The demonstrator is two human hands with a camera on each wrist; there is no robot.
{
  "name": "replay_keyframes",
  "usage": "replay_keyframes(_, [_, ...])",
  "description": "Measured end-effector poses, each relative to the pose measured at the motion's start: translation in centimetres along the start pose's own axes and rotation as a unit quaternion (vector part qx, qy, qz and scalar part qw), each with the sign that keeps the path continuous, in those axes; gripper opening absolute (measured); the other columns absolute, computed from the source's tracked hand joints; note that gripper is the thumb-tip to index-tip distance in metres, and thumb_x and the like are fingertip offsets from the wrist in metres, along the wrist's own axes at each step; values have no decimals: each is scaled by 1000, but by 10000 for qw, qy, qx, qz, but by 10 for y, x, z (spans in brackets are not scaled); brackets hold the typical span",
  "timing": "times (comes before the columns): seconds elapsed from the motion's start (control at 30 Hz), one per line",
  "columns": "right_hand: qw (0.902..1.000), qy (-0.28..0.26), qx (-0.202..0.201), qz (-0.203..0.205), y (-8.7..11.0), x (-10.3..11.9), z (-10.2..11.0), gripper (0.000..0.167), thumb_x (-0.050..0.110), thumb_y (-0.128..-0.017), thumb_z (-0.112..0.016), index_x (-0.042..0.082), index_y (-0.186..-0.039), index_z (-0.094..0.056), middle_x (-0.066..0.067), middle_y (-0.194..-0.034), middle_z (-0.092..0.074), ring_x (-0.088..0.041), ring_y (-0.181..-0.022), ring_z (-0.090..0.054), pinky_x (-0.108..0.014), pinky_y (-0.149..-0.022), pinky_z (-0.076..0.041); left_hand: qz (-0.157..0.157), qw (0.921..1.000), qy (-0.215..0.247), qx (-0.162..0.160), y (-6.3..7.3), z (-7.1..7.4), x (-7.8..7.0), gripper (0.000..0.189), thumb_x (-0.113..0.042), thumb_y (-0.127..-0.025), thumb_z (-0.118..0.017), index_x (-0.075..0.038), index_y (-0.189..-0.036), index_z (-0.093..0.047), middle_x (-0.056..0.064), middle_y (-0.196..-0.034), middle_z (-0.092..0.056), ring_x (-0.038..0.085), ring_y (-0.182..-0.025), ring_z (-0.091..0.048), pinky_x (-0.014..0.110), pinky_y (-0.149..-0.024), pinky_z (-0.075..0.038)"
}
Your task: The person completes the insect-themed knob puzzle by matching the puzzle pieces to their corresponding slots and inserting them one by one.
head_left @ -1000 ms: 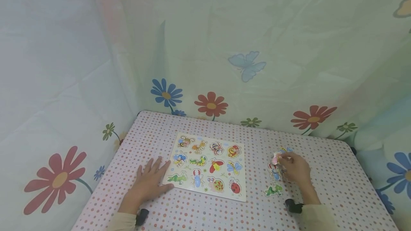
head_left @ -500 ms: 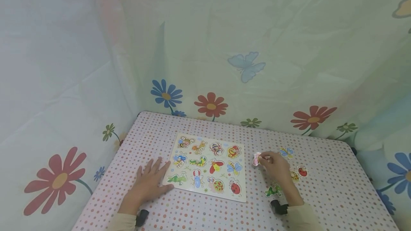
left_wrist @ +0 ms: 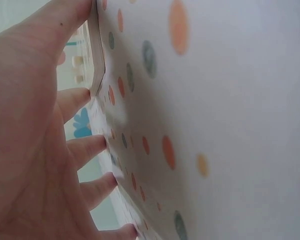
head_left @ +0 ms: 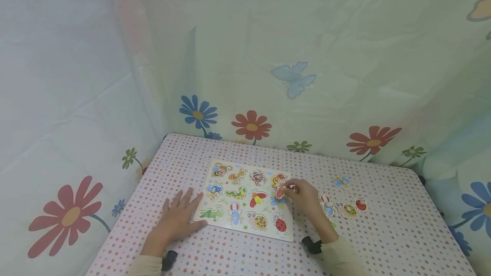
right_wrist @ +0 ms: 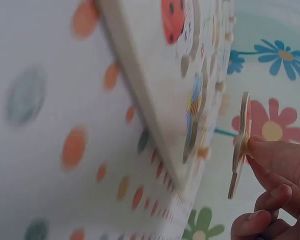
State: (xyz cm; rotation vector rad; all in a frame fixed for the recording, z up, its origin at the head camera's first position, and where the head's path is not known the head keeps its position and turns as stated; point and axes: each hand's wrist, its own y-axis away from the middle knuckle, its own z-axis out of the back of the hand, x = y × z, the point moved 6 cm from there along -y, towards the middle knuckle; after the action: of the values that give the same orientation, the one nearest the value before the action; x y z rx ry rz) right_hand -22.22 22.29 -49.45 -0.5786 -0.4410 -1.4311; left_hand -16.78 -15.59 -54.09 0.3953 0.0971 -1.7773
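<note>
Looks like a placing step from my end: right hand (head_left: 305, 198) pinches a thin red wooden cutout (head_left: 279, 192) by its peg (right_wrist: 245, 146) over the white rectangular insect board's (head_left: 245, 204) right side, left hand (head_left: 178, 215) spread at the board's left edge, so I'd align next.

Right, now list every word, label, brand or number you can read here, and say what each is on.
None: no text can be read in any of the three views.
White rectangular puzzle board: animal and flower pictures; any fine print is too small to read.
Pink-red flat cut-out piece in the right hand: no legible lettering.
White dotted tablecloth and pale flower-print backdrop: pattern only.
</note>
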Motion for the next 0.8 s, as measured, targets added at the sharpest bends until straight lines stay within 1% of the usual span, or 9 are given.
replay_keyframes(0.17, [9998, -56, 47, 176, -2, 17, -13, 12, 19, -91, -76, 10, -98, -75, 1, -73, -49, -16, -65, -42, -28, -54, -32, -9, 10000, 16, -28, 0, 0, 1, 88, -72, -86, -59, -27, -157, -34, 12, -165, -18, 43, -149, -11, 74, -112, -5])
replay_keyframes(0.3, [9996, -67, 97, 267, -3, 28, -23, 12, 19, -89, -78, 11, -98, -77, 2, -72, -50, -15, -65, -42, -29, -54, -32, -9, 10000, 2, -35, 0, 0, 1, 88, -72, -86, -59, -27, -157, -35, 12, -165, -19, 43, -149, -11, 74, -111, -5])
replay_keyframes(0.43, [9994, -113, 221, 251, -2, 37, -33, 12, 20, -88, -79, 13, -98, -77, 3, -76, -54, -14, -67, -45, -29, -57, -34, 0, 10000, 14, -30, 0, 0, 1, 87, -71, -86, -60, -27, -157, -35, 12, -165, -19, 43, -149, -11, 74, -112, -5])
replay_keyframes(0.53, [9992, -125, 336, 175, -1, 41, -39, 11, 21, -88, -79, 15, -97, -76, 5, -82, -59, -12, -65, -47, -29, -57, -37, 4, 10000, 9, -29, 0, -1, 1, 87, -71, -86, -59, -28, -157, -34, 11, -165, -19, 43, -149, -11, 73, -112, -5])
replay_keyframes(0.63, [9989, -88, 409, 211, -1, 44, -45, 9, 21, -89, -78, 17, -97, -76, 5, -81, -60, -12, -61, -47, -30, -58, -37, 11, 10000, 27, -35, -1, -1, 1, 87, -71, -86, -59, -28, -157, -34, 11, -165, -18, 42, -149, -10, 73, -112, -4])
replay_keyframes(0.8, [9985, -31, 508, 213, -1, 45, -52, 8, 22, -89, -77, 18, -96, -75, 6, -78, -56, -11, -64, -48, -32, -63, -38, 23, 10000, 35, -35, -2, -3, 2, 87, -71, -86, -59, -28, -157, -34, 10, -165, -17, 42, -150, -9, 73, -112, -3])
